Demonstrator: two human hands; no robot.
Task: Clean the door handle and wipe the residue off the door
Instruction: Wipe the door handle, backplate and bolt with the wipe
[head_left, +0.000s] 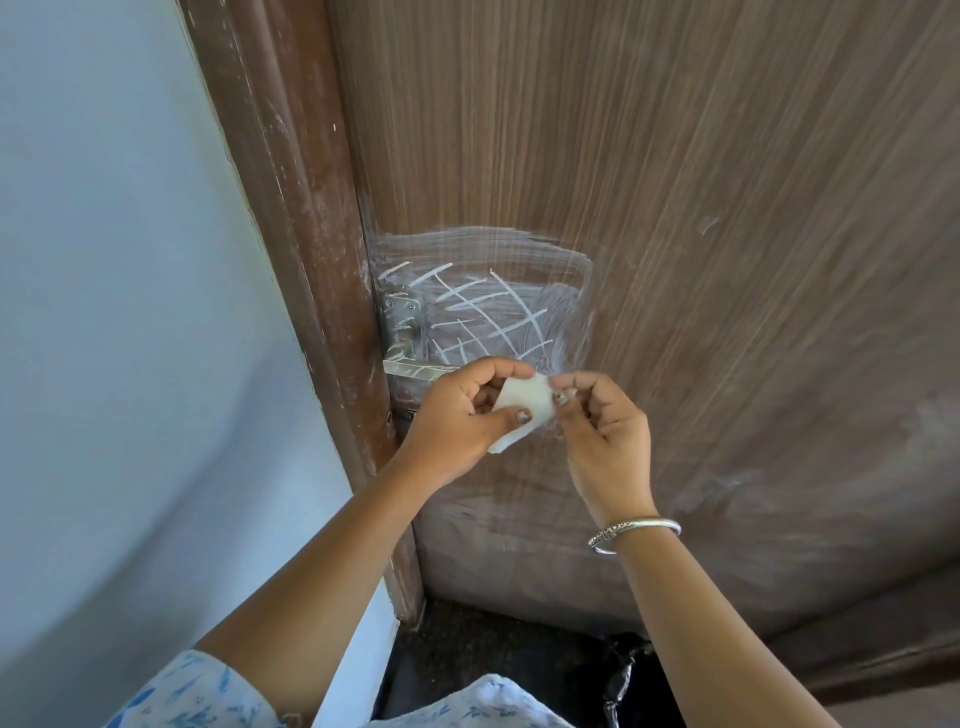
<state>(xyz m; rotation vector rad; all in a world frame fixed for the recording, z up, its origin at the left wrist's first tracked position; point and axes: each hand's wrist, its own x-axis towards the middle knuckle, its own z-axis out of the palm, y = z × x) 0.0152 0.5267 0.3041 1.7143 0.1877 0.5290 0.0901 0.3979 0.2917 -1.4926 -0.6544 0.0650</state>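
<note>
Hands, two of them, were up in front of the one brown wood-grain door (675, 156), and between them sat a single small white folded wipe (524, 402). The left hand (457, 415) had its fingers curled round the wipe's left side, thumb pressed on the lower front edge. The right hand (602, 431) pinched the wipe's upper right corner tight between thumb and forefinger, the other fingers loosely curled. One silver bangle (634, 532) circled the right wrist.

One silver metal lever handle (415, 370) stuck out at the door's left edge, its free end hidden behind the left hand's fingers. Just above it lay one patch of white chalky residue (483, 306), crossed scribbles inside a wider smear, with fainter whitish streaks lower down the door. The wipe hung just below that patch; whether it touched the wood could not be told.

Room was tight on the left: the handle sat hard against the dark brown door frame (291, 182), with the pale blue-white wall (104, 260) right beside it. Rightward, the door panel ran wide and flat. Down below, the dark floor (467, 639) showed at the door's foot, with one crumpled black plastic bag (623, 670) on it and a white blue-patterned sleeve (197, 691) at the left arm.
</note>
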